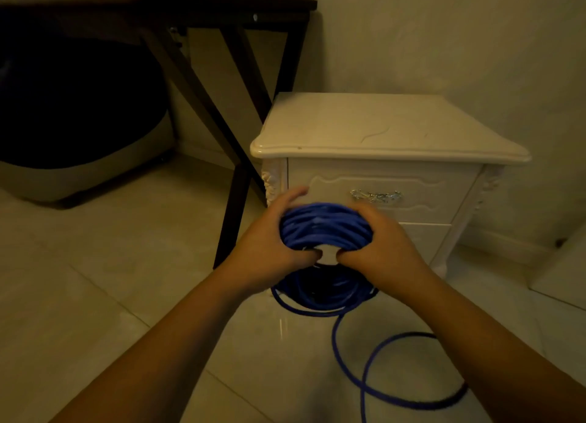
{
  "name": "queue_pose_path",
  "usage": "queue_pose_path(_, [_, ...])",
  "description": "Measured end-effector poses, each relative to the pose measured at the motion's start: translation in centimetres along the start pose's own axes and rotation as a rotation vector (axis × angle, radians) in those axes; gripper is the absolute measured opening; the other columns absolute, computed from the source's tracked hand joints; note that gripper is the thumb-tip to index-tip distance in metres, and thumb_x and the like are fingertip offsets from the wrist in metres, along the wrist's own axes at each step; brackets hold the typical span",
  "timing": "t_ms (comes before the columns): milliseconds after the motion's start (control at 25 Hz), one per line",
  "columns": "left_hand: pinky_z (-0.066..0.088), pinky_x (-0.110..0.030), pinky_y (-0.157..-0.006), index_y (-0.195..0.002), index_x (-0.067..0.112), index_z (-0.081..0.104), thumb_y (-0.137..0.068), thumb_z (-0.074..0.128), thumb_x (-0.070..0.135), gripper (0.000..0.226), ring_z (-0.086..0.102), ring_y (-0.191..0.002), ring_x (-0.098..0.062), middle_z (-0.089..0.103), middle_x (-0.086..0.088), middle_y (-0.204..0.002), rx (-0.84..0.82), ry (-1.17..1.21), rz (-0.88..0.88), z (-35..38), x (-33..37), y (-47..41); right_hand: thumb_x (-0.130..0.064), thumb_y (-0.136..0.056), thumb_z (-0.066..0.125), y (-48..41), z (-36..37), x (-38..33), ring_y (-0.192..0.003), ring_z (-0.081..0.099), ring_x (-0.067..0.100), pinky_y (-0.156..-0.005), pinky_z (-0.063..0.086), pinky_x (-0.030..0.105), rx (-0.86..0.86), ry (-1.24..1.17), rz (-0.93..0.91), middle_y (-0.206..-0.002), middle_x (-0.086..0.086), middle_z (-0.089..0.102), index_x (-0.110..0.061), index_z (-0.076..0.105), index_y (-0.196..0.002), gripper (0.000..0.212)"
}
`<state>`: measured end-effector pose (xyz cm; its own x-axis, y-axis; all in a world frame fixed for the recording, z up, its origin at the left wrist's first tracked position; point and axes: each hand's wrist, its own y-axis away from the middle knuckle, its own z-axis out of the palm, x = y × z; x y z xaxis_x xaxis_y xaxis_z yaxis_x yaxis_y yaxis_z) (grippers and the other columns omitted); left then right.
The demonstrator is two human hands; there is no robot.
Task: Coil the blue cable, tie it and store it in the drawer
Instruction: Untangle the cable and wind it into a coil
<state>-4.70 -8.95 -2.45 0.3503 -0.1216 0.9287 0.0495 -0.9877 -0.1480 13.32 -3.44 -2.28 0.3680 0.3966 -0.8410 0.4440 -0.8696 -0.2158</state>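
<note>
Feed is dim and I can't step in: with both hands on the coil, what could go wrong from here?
The tail lies loose on the floor, so it may snag or tangle. Both hands, left and right, are on the coil; freeing one to tie may spill loops. The drawer looks closed.

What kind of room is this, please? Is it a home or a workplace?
Most likely a room in a home, perhaps a bedroom. A cream, carved bedside cabinet with an ornate drawer handle stands against the wall on a tiled floor, next to a dark wooden table.
</note>
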Motion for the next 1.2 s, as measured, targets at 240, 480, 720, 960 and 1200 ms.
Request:
queue_pose_path(240, [0.058,-0.038,-0.078,-0.107,0.020,0.063,-0.068,0.079,0.006,0.044,0.068,-0.083,-0.011,0.070,0.001,-0.093,0.044,-0.183,0.035,0.8,-0.8,-0.1,-0.010,-0.074,0.072,-0.1,0.4,-0.3,-0.079,0.061,0.006,-0.070,0.052,0.025,-0.051,0.237,-0.172,-0.091,-0.007,0.064,-0.024,0.058,-0.108,0.039])
queue_pose_path(480, [0.055,-0.033,-0.068,-0.094,0.021,0.064,-0.070,0.073,-0.005,0.037,0.067,-0.071,-0.016,0.068,-0.001,-0.080,0.171,0.042,-0.064,0.7,-0.4,-0.3,-0.006,-0.072,0.078,-0.4,0.2,0.3,-0.080,0.065,-0.001,-0.065,0.051,0.011,-0.021,-0.141,0.019,-0.096,-0.008,0.067,-0.028,0.058,-0.113,0.051])
queue_pose_path(720, [0.046,-0.041,-0.064,-0.085,0.012,0.062,-0.067,0.069,-0.002,0.023,0.058,-0.070,-0.028,0.057,-0.008,-0.074,0.307,0.459,-0.208,0.0,-1.0,-1.0,-0.012,-0.077,0.074,-0.3,1.4,1.6,-0.098,0.068,0.020,-0.084,0.056,0.035,-0.009,-0.577,0.274,-0.106,0.004,0.069,-0.027,0.055,-0.121,0.050])
queue_pose_path(960, [0.053,-0.031,-0.057,-0.098,0.004,0.057,-0.058,0.068,0.007,0.041,0.061,-0.065,-0.021,0.057,-0.012,-0.078,0.335,0.822,-0.305,1.0,-1.2,-1.1,-0.013,-0.076,0.076,0.2,4.9,1.5,-0.087,0.069,0.018,-0.076,0.055,0.033,0.219,-0.642,0.348,-0.098,0.005,0.069,-0.025,0.059,-0.108,0.038])
queue_pose_path(1200, [0.058,-0.031,-0.077,-0.104,0.007,0.068,-0.071,0.073,0.012,0.034,0.071,-0.088,-0.022,0.073,-0.006,-0.091,0.047,0.700,-0.347,2.6,-0.8,0.7,0.002,-0.077,0.069,-0.8,2.7,2.3,-0.065,0.071,0.018,-0.059,0.057,0.032,0.386,-0.767,0.469,-0.082,0.010,0.071,-0.010,0.062,-0.106,0.032])
